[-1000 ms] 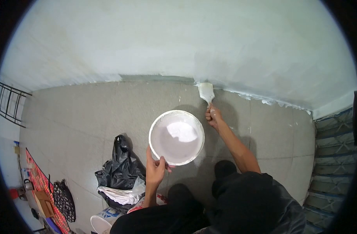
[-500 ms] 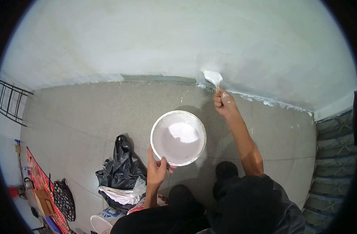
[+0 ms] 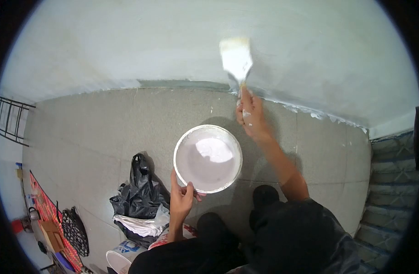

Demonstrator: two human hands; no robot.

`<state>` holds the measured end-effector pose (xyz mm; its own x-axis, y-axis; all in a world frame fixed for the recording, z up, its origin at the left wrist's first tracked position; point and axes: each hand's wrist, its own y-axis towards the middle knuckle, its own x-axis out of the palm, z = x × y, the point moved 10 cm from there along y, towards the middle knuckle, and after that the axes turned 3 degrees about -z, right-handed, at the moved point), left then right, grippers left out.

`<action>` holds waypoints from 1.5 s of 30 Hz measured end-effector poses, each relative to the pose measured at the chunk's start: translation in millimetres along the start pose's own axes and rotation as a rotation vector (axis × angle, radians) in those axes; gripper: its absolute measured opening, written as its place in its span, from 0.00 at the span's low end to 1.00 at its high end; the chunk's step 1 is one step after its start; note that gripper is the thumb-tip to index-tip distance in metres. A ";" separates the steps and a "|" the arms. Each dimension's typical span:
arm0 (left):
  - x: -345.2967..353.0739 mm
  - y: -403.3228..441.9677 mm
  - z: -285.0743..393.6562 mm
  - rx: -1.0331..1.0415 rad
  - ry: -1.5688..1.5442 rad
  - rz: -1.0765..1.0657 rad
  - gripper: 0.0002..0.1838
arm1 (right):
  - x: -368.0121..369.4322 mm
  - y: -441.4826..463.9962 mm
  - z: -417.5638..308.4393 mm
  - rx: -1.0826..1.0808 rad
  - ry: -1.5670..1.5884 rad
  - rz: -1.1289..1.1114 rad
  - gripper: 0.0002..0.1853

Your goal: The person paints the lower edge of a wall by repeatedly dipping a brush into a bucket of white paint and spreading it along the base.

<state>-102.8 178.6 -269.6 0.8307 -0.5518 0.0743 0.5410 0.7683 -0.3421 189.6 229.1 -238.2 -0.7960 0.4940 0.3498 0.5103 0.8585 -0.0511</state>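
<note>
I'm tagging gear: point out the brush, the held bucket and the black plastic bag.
Brush (image 3: 237, 59): head view, wide white part.
Held bucket (image 3: 175, 160): head view, left rim.
Black plastic bag (image 3: 142, 197): head view, crumpled middle.

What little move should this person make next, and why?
Probably bring the brush down and leftward with the right hand: a darker, seemingly uncoated strip shows along the foot of the wall there, while white coating edges the foot to the right. The left hand steadies the bucket.

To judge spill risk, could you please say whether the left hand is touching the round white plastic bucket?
Touching: the head view shows the left hand with its thumb on the bucket rim.
</note>
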 end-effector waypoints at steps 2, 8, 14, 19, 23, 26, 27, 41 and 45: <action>1.1 -0.1 0.4 0.006 -0.008 0.002 0.34 | -25.1 10.5 58.2 0.147 -0.031 0.093 0.22; -1.9 -0.7 0.1 0.030 -0.014 0.045 0.34 | -49.7 9.2 143.9 0.312 -0.077 0.164 0.21; -3.5 -0.7 -3.8 0.019 -0.009 0.045 0.34 | -80.7 2.3 203.6 0.507 0.388 0.260 0.16; -4.3 -1.3 -5.3 -0.004 -0.009 0.054 0.34 | -111.3 -1.7 176.8 0.525 0.388 0.350 0.13; -3.3 -1.2 -2.1 -0.023 0.004 0.061 0.34 | -138.5 4.9 161.9 0.476 0.505 0.363 0.13; -1.9 -0.8 -0.3 -0.002 -0.001 0.051 0.34 | -154.8 2.8 157.5 0.457 0.576 0.393 0.13; -1.6 -0.3 -0.2 0.002 0.005 0.035 0.34 | -153.4 1.1 153.9 0.445 0.526 0.389 0.13; -1.1 0.1 -0.4 0.018 -0.015 0.046 0.33 | -32.8 44.5 168.6 0.485 0.103 0.229 0.15; -1.5 0.1 -3.6 0.027 -0.019 0.018 0.34 | -7.8 43.5 143.3 0.522 0.131 0.117 0.14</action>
<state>-104.5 178.3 -273.1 0.8425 -0.5318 0.0863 0.5291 0.7865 -0.3185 171.3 282.4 -377.2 -0.6793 0.5976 0.4259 0.3371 0.7696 -0.5423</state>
